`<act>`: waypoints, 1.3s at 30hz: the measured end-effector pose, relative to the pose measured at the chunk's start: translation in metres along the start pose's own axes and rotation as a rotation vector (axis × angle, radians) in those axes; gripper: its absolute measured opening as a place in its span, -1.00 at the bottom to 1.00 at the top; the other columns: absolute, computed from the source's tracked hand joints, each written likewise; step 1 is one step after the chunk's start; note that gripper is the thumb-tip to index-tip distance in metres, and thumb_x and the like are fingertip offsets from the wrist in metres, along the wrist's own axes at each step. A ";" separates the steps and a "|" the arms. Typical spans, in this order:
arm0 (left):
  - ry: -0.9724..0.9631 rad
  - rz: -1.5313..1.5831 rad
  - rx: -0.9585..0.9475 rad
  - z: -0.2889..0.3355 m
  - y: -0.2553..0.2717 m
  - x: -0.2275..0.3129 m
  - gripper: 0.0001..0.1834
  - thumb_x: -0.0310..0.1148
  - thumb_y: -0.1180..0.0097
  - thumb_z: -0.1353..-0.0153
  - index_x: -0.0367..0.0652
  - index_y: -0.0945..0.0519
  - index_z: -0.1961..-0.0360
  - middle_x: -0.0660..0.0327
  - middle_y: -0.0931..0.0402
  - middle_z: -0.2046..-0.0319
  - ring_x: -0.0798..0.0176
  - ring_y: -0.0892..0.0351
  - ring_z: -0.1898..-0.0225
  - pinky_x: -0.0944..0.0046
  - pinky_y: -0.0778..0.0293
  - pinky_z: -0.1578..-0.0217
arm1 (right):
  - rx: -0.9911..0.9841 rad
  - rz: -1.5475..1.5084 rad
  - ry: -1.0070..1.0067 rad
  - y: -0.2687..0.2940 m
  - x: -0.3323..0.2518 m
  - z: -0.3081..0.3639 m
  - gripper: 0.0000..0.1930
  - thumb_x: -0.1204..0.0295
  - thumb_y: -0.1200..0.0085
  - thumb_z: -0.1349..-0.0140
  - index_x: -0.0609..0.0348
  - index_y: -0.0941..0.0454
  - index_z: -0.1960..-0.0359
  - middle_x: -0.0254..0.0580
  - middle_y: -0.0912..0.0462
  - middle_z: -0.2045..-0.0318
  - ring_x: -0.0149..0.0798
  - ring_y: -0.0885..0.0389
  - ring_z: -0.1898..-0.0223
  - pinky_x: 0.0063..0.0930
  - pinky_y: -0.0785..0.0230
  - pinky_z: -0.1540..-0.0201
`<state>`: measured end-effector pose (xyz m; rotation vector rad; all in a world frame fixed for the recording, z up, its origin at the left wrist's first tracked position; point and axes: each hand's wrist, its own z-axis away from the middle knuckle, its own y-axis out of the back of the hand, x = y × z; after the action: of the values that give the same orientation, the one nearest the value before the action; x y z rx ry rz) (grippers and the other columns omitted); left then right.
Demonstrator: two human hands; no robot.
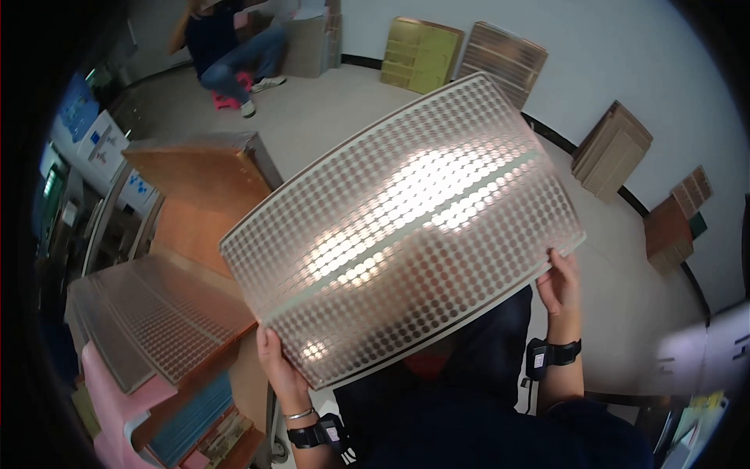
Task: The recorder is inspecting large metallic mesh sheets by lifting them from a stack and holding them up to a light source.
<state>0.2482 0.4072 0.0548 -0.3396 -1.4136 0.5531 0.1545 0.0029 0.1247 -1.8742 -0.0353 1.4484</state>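
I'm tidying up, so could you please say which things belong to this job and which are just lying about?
In use: dotted panel, held by left hand and right hand; probably similar panel at left.
Apparently lying about: yellow-green panel, tan stack.

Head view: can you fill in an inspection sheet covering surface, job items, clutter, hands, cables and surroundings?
Surface: brown surface, left side.
Job items: dotted panel, held tilted, glare across its face; second dotted panel at left.
Clutter: pink sheet and blue stack, lower left.
Hands: left hand grips the near-left corner, right hand the near-right.
Cables: apparently a short dark cord below the right wristband.
Surroundings: seated person; boards leaning along the wall.
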 end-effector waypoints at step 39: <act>-0.367 1.558 -0.228 -0.109 0.050 -0.008 -0.54 -0.22 0.30 -0.34 -0.27 -0.23 -0.17 0.03 -0.31 -0.12 0.17 -0.30 -0.16 0.26 -0.30 -0.16 | -0.116 0.432 0.062 -0.059 0.000 -0.011 -0.45 0.33 0.14 -0.31 0.18 -0.02 -0.29 -0.02 -0.48 0.03 -0.46 -0.54 0.35 -0.71 -0.48 0.39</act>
<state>0.3474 0.4548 0.0063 -1.6279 -1.3326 1.7602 0.1878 0.0392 0.1586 -2.1087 0.3418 1.6997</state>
